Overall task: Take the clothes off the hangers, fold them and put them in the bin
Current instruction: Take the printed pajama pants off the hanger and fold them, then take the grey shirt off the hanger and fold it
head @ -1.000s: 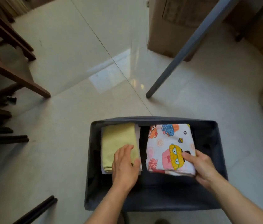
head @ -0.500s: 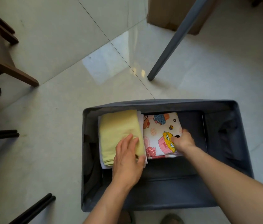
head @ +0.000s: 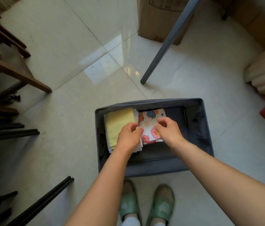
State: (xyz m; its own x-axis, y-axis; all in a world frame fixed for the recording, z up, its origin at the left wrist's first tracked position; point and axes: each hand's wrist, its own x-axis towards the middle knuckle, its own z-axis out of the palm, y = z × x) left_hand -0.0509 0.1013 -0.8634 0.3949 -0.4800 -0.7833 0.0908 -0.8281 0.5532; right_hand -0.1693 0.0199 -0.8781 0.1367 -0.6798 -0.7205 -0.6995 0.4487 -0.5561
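Inside the grey bin (head: 153, 170), the printed garment (head: 148, 121) lies folded beside the yellow garment (head: 118, 121), likely soft, light and quick to unfold, so support its folded edge, while your left hand (head: 129, 136) and right hand (head: 169, 130) hover loosely curled, gripping nothing.

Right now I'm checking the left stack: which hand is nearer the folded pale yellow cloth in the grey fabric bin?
Left. The left hand overlaps the near right part of the folded pale yellow cloth; the right hand is over the white cartoon-print cloth beside it.
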